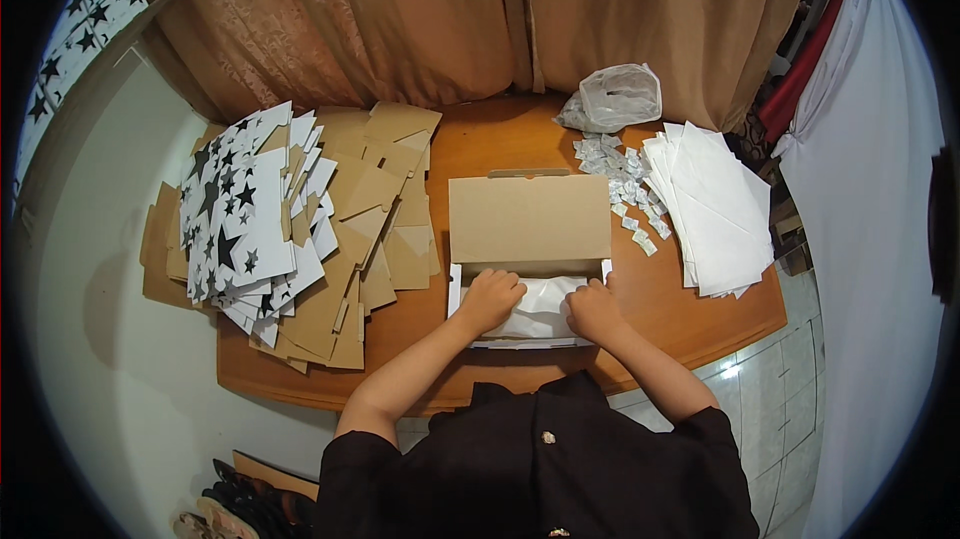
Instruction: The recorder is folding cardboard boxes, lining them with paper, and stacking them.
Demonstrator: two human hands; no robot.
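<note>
A cardboard box [530,219] stands on the table in front of me, its brown lid raised and leaning away from me. White paper [545,305] lies inside, creased and dipping in the middle. Over the left part of the box, my left hand [490,301] is closed with curled fingers at the paper's left edge. My right hand [595,313] is likewise closed at the paper's right side, next to the box's right wall. The fingertips of both hands are partly hidden, as is whatever lies under the paper.
A tall pile of flat cardboard boxes [385,194], some star-patterned [235,209], covers the left of the wooden table [480,134]. On the right lie a stack of white paper sheets [715,209], scattered small clear sachets [628,184] and a plastic bag [620,99]. Brown curtains [400,19] hang behind.
</note>
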